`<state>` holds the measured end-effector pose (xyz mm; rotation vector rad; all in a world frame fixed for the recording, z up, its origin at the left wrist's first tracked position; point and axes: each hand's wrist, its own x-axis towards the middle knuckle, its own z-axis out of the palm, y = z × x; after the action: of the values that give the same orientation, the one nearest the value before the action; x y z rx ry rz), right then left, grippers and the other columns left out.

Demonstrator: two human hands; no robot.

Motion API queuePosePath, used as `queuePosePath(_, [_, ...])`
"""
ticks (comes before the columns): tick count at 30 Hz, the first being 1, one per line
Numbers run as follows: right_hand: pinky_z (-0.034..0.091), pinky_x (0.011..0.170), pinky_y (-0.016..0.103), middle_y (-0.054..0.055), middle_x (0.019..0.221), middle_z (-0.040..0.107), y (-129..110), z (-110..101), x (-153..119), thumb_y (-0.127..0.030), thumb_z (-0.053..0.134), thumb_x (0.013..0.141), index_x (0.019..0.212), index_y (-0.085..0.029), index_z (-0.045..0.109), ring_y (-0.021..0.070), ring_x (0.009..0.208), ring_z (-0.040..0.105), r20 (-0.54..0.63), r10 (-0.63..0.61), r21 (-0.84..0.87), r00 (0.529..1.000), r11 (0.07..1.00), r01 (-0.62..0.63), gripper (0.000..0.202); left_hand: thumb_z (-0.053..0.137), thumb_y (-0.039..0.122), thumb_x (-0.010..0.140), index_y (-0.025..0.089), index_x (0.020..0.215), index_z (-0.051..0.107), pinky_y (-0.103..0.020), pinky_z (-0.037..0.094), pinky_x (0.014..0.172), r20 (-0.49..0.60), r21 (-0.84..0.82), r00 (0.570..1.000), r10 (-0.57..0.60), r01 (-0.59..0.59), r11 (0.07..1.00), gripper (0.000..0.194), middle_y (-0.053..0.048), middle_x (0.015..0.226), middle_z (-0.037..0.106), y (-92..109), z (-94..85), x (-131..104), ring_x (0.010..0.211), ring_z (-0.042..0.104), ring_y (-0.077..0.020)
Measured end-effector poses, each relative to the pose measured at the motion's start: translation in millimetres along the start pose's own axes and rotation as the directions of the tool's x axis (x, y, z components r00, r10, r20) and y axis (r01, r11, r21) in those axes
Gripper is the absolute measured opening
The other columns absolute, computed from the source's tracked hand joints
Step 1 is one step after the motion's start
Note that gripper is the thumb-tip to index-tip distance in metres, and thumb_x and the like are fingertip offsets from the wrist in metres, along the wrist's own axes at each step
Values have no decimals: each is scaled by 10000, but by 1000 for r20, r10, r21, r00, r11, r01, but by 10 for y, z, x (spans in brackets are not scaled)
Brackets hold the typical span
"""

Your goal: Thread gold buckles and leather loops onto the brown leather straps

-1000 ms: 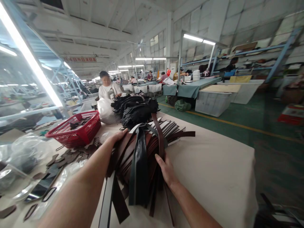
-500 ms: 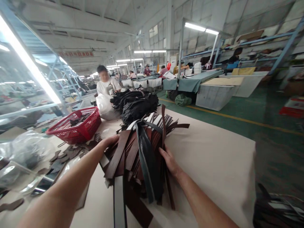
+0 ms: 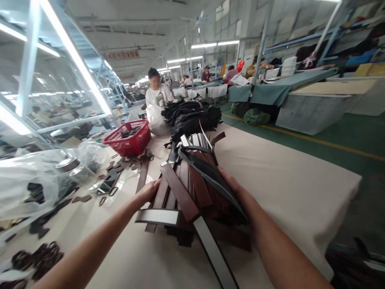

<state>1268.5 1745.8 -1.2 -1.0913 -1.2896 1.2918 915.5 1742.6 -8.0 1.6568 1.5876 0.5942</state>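
A thick bundle of brown leather strips lies on the table in front of me, its strips fanned out unevenly. My left hand grips its left side, the fingertips hidden behind the strips. Against its right side my right hand is pressed, fingers partly hidden by the bundle. A dark grey band is wrapped over the top, and its loose end slants down to the right. One strip with a pale face sticks out toward me, and another pale-faced strip points left.
Behind the bundle is a heap of black pieces. A red basket stands to its left, near a clear plastic bag, a glass jar and scattered brown pieces. A person in white works at the far end.
The view has turned left. The bundle's strips have shifted: the dark band's loose end has swung to the right, and the pale strips point in new directions. Both hands stay at the bundle's sides.
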Motion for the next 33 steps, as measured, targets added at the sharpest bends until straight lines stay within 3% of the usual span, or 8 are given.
queuePosePath(5, [527, 955, 418, 65, 1044, 754, -13, -14, 74, -644, 483, 887, 1057, -186, 711, 295, 1051, 663, -29, 1, -135, 1000, 991, -5, 539, 372, 732, 802, 141, 956, 685, -366, 492, 916, -26, -167, 999, 24, -28, 985, 686, -112, 992, 729, -2, 104, -519, 1035, 630, -310])
queuePosePath(10, [464, 1042, 462, 108, 947, 747, -76, -170, 62, -623, 589, 823, 881, -180, 719, 334, 1098, 630, -188, -32, -342, 982, 939, -35, 466, 464, 725, 797, 150, 1134, 667, -346, 524, 769, -145, -365, 980, -133, 72, 928, 697, -108, 1126, 707, -34, 139, -841, 1027, 637, -299])
queuePosePath(13, [510, 986, 472, 105, 1024, 749, -137, -216, -66, -713, 503, 849, 1033, -180, 708, 328, 1089, 646, -145, -25, -380, 989, 925, -32, 600, 551, 714, 745, 147, 1171, 673, -332, 511, 791, -158, -425, 974, -165, 84, 901, 720, -115, 1159, 706, -57, 150, -805, 1047, 636, -290])
queuePosePath(16, [515, 998, 447, 75, 1143, 733, -185, -193, -174, -761, 534, 814, 1156, -195, 679, 304, 1107, 649, -21, 0, -390, 1000, 921, -8, 678, 618, 740, 669, 123, 1038, 721, -321, 503, 776, -113, -468, 980, -166, 95, 879, 727, -115, 1046, 738, -40, 160, -675, 993, 652, -290])
queuePosePath(22, [474, 1060, 433, 53, 1213, 710, -220, -194, -136, -699, 618, 804, 1240, -194, 644, 280, 1175, 614, 51, 14, -392, 999, 920, 7, 667, 627, 716, 683, 112, 859, 709, -288, 445, 608, -73, -491, 982, -172, 114, 864, 634, -87, 789, 719, 56, 253, -554, 748, 638, -232])
queuePosePath(26, [556, 937, 421, 64, 1156, 734, -245, -280, -116, -646, 594, 851, 1252, -199, 638, 274, 1053, 678, 69, 43, -348, 997, 937, -16, 603, 616, 661, 724, 130, 807, 683, -268, 393, 552, -124, -483, 979, -162, 84, 871, 541, -46, 690, 667, 87, 448, -664, 654, 586, -189])
queuePosePath(30, [600, 805, 421, 70, 1066, 759, -260, -357, -137, -572, 591, 882, 1240, -205, 645, 270, 905, 726, 69, 139, -179, 988, 976, -125, 516, 591, 643, 750, 137, 806, 671, -271, 407, 557, -169, -479, 976, -139, 42, 877, 515, -40, 693, 655, 116, 703, -784, 659, 582, -188])
queuePosePath(33, [609, 764, 423, 74, 1008, 769, -251, -399, -110, -549, 629, 849, 1191, -200, 675, 278, 869, 732, -2, 142, -201, 990, 970, -139, 491, 574, 628, 775, 136, 837, 680, -271, 430, 567, -181, -483, 977, -113, 12, 876, 507, -55, 739, 679, 145, 836, -833, 701, 611, -200])
